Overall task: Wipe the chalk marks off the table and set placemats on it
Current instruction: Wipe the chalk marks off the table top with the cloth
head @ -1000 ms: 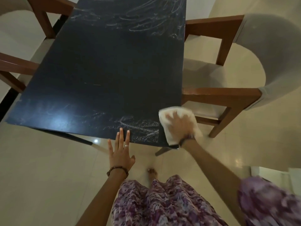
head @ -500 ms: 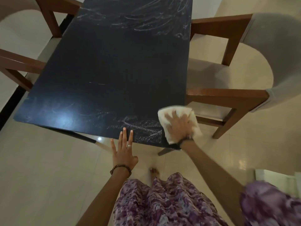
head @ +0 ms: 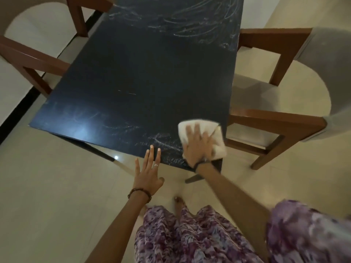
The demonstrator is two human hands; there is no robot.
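Note:
A dark table [head: 148, 76] carries chalk marks [head: 161, 143] near its front edge and more chalk scribbles [head: 190, 21] at the far end. My right hand [head: 199, 145] presses flat with spread fingers on a white cloth [head: 218, 133] at the table's near right corner. My left hand [head: 150, 171] is flat with straight fingers, its fingertips touching the front edge of the table just left of the cloth. No placemats are in view.
A wooden chair with a grey cushion [head: 275, 103] stands tight against the table's right side. Another wooden chair [head: 34, 54] stands at the left. A table leg [head: 95, 150] angles down under the front edge. Pale tiled floor [head: 47, 196] lies around me.
My right hand has slid the cloth slightly left and away along the near right corner. My left hand stays at the front edge. The view has shifted a little.

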